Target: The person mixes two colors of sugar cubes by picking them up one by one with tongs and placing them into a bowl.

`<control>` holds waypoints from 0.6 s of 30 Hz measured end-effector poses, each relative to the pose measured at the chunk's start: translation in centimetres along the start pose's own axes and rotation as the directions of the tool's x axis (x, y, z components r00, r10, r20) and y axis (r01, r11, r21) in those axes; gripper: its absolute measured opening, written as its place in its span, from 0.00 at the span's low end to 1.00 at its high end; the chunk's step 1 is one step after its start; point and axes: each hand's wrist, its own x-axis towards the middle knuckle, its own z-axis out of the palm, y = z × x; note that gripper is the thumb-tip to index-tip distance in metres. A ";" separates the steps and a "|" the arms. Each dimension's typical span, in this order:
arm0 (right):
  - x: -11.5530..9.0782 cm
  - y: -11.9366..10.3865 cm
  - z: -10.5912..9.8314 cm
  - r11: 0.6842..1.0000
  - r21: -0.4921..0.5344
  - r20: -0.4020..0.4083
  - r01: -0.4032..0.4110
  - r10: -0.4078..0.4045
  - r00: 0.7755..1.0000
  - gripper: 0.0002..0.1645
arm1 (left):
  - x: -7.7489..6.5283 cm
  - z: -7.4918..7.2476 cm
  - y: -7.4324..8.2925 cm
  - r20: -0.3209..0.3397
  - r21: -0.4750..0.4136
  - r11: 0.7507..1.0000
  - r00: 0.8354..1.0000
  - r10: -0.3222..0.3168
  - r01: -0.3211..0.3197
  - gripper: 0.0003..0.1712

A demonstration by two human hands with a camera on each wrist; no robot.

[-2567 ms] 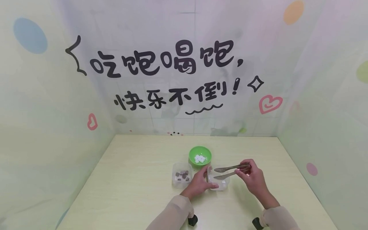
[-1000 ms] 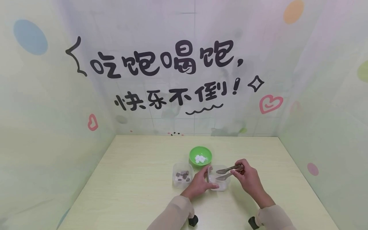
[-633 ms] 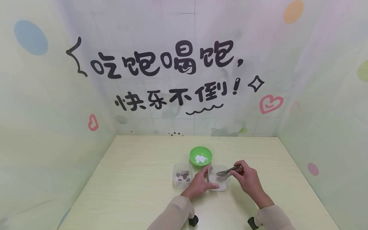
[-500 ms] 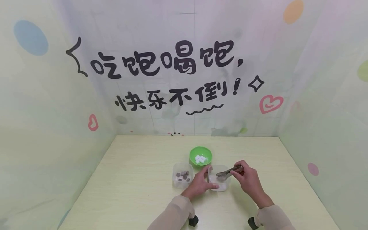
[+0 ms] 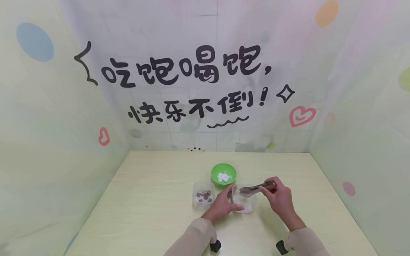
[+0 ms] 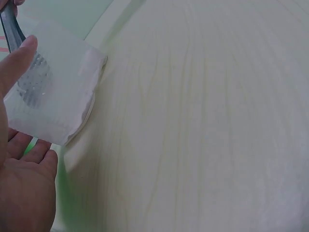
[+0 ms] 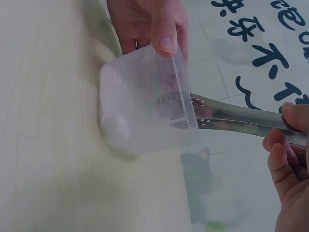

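My left hand (image 5: 221, 205) grips a clear plastic container (image 5: 250, 209), thumb on the near side and fingers at the far side. In my right hand (image 5: 282, 200) is a pair of metal tongs (image 5: 254, 188), pinched so that its two arms lie nearly together. The right wrist view shows the perforated heads of the tongs (image 7: 231, 118) inside the mouth of the container (image 7: 128, 96). Through the frosty wall in the left wrist view, one perforated head (image 6: 36, 79) shows. What the heads hold, if anything, I cannot tell.
Behind the hands stands a green bowl (image 5: 213, 177) with several white cubes (image 5: 223, 177). Left of the left hand, a second clear container (image 5: 195, 205) holds several grey-brown cubes (image 5: 205, 196). Printed cloth walls (image 5: 173, 138) border the pale wooden table (image 5: 144, 199).
Spread apart at first, the tongs' arms have come together. They dipped over the container, then rose slightly in the last half second. The left hand and the container have stayed in place.
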 end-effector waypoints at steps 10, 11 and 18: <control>0.3 -0.5 -0.3 0.996 0.082 -0.038 -0.034 0.037 0.999 0.17 | -0.1 0.2 -0.2 -0.003 -0.014 1.000 1.000 0.009 -0.009 0.56; 0.3 -0.5 -0.3 0.996 0.088 -0.045 -0.031 0.035 0.998 0.16 | -0.1 0.2 -0.2 -0.004 -0.013 1.000 1.000 0.012 -0.012 0.56; 1.0 -1.2 -0.6 0.988 0.148 -0.086 -0.048 0.061 0.994 0.15 | -0.1 0.0 -0.1 -0.007 -0.003 1.000 1.000 0.002 -0.002 0.56</control>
